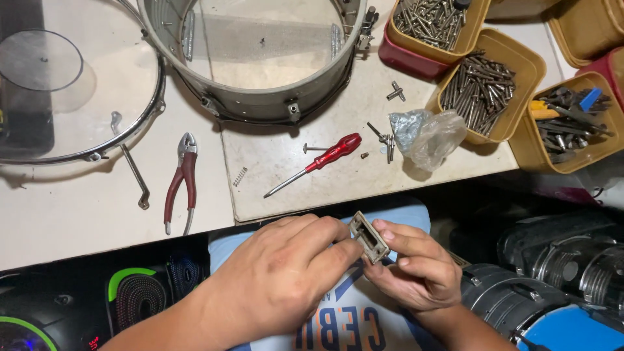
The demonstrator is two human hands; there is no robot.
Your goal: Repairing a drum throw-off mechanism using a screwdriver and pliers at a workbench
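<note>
Grey metal drum shell (253, 78) fills the upper centre of the frame, open side up, lugs along its wall. To its left, upper left of the frame, a chrome hoop (140, 123) rings a clear drumhead. Tan bins of screws and bolts (481, 88) crowd the upper right; one at the right edge holds mixed tools.

White tabletop (84, 201) runs across the middle. On it, left of centre: red-handled pliers (182, 185), long axis near vertical in the frame. Beside them a bent drum key rod (133, 169). Centre: red-handled screwdriver (318, 162), lying on a diagonal, handle upper right, tip lower left. A crumpled clear plastic bag (429, 133) sits right of it, with loose bolts close by.

Lower centre, below the table edge: both hands meet over the lap. Left hand (279, 279) comes in from the lower left, fingers curled, thumb and forefinger closed against the left side of a small grey rectangular bracket (369, 237). Right hand (416, 270) pinches the same bracket from the right and beneath, fingertips closed on its lower end.

Bracket's long axis tilts from upper left to lower right; its hollow face looks up toward the camera. It sits between the two hands, touching both, well apart from the screwdriver above. Right hand carries more of it; left hand bears on its upper left corner.
</note>
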